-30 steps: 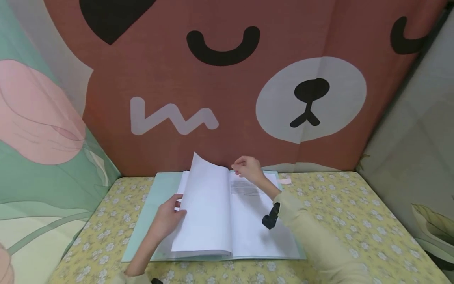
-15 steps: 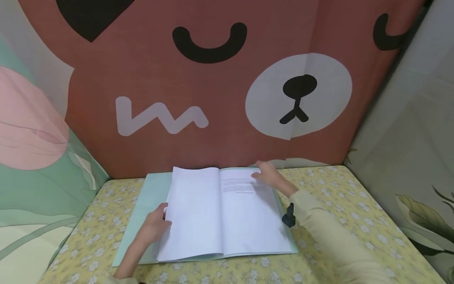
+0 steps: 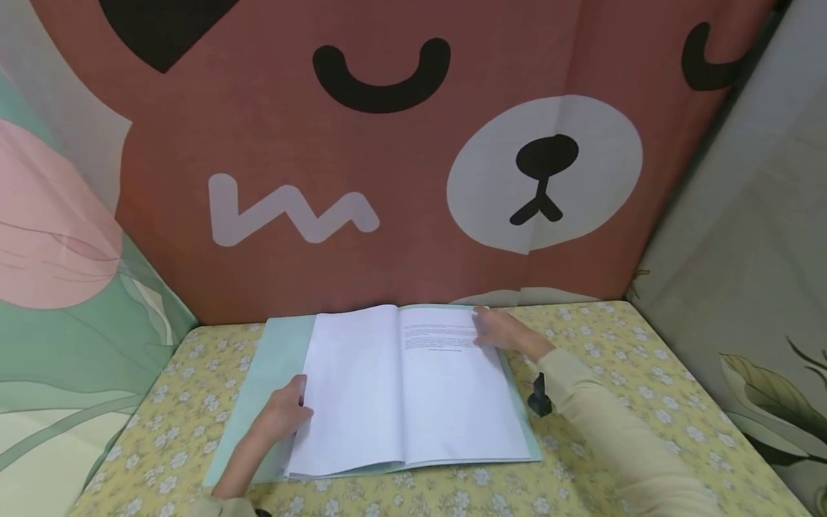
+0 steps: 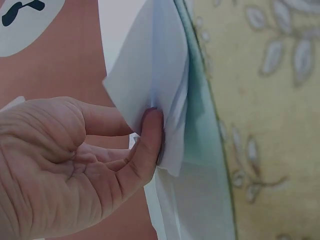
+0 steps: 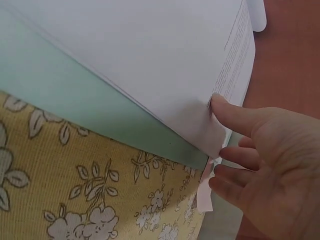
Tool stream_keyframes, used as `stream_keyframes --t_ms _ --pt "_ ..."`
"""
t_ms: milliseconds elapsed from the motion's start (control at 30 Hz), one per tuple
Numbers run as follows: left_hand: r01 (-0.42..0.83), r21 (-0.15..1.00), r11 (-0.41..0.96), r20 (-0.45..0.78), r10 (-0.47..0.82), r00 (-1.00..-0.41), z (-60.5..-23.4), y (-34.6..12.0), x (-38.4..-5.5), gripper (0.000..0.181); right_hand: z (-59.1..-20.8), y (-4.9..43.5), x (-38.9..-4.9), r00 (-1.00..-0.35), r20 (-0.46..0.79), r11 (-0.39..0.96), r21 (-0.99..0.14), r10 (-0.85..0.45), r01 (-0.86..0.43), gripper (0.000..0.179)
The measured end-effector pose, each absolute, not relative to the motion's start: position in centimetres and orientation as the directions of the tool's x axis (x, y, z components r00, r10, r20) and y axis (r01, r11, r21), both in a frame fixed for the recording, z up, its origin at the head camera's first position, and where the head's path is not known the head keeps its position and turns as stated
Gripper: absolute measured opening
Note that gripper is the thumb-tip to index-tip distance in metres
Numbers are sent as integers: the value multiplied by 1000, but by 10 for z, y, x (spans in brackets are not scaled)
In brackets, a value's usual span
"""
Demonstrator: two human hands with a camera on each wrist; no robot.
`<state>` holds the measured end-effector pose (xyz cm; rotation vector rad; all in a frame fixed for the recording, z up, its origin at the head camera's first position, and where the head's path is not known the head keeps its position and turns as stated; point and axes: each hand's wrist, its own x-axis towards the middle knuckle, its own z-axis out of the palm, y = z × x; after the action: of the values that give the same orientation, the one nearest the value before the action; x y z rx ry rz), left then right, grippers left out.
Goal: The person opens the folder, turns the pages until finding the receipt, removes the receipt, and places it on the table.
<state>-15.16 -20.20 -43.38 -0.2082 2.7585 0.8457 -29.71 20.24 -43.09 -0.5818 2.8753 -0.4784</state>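
A pale green folder (image 3: 278, 366) lies spread on the table with white pages in it. The left page (image 3: 352, 391) is blank; the right page (image 3: 460, 409) carries a block of print near its top. My left hand (image 3: 279, 413) holds the left stack's outer edge. In the left wrist view, the thumb and fingers pinch the loose sheets (image 4: 155, 65), which bend up. At the upper right corner, my right hand (image 3: 507, 332) pinches the right page. Its thumb (image 5: 230, 112) lies on the paper in the right wrist view, with fingers at the page's edge.
The table (image 3: 601, 402) wears a yellow floral cloth. A curtain (image 3: 413, 251) printed with a brown bear hangs right behind the folder. A pink tab (image 5: 205, 192) sticks out beyond the folder's edge. A black wrist device (image 3: 539, 396) hangs below the right sleeve.
The raised left page has come down flat onto the left stack. My right hand has moved from the centre fold to the right page's upper corner. The left hand stays at the left edge.
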Motion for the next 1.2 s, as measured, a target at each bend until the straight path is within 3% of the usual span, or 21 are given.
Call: stream_keyframes --t_ms 333,867,1033,1200 --pt "-220 500 838 -296 -73 -952 -433 -200 -153 65 -433 210 -291 -900 -125 839 -432 -418 -329 80" --pt "-247 435 866 -324 -105 -940 -432 -201 -150 61 -445 200 -297 -927 -95 847 -448 -364 -286 73" --pt "-181 348 920 -269 -87 -959 -434 -199 -148 60 -449 198 -300 -934 -58 841 -456 -353 -290 69" --pt "-20 231 973 -118 8 -993 -437 -192 -144 50 -449 197 -299 -933 -8 823 -473 -360 -314 66"
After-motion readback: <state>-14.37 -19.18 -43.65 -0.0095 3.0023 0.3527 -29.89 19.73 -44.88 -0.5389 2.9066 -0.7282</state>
